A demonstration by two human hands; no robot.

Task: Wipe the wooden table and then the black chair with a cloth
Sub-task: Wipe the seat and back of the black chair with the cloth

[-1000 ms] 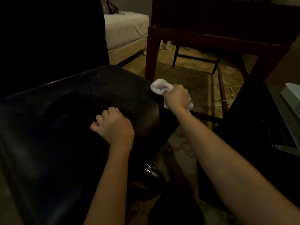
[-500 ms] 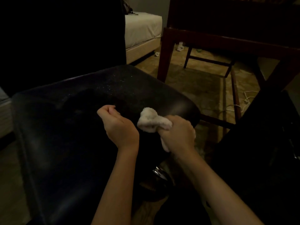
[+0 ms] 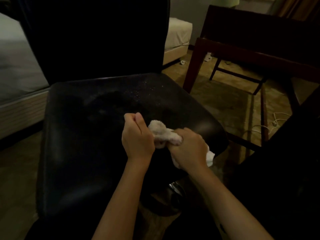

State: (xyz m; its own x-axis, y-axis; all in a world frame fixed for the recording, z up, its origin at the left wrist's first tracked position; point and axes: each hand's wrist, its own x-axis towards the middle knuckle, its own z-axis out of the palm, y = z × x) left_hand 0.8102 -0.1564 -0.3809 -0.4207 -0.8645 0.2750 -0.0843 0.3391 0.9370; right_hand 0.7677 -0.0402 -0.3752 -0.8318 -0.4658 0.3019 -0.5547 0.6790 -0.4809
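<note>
Nearest the camera, two bare forearms are being held out over the front of the black chair (image 3: 97,135). The cloth (image 3: 163,134), pale and bunched, is being gripped in the right hand (image 3: 189,148), whose fingers are being kept curled tightly round it; one end is being pushed out toward the left hand (image 3: 136,135), another end is hanging out below the right hand's outer edge. The left hand is being held in a loose fist, fingers curled together and thumb laid along the top; its inner side is touching the cloth, though whether anything is being pinched cannot be told. Both hands are being held above the seat's front right part, near its rounded corner. Pale specks are being shown on the seat farther back, toward the tall dark backrest. Beyond, to the right, the wooden table (image 3: 242,47) is standing on the patterned floor (image 3: 216,101), with a white cable (image 3: 275,120) lying under it. A bed (image 3: 178,33) is being glimpsed behind.
</note>
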